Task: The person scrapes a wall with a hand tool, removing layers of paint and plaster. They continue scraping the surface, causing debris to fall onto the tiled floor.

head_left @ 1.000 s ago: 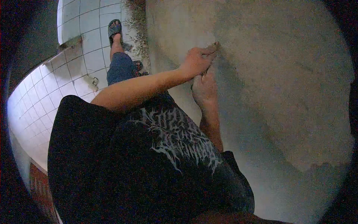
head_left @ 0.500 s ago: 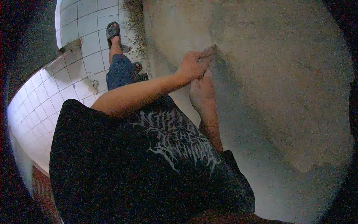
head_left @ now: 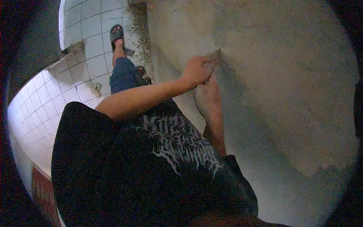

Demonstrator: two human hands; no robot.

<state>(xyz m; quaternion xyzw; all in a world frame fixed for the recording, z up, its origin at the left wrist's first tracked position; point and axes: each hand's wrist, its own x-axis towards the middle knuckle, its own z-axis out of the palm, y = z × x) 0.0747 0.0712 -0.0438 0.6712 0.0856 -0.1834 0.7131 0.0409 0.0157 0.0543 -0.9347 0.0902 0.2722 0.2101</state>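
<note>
Patchy wall fills the frame's right side, and at upper centre the left hand, fingers bent, overlaps the right hand, whatever either grasps I cannot tell.

The wall is blotched tan and grey, the shirt black with pale lettering, shorts blue.

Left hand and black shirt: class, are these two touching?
Apart. The head view shows bare wall between the left hand and the nearest edge of the black shirt.
</note>
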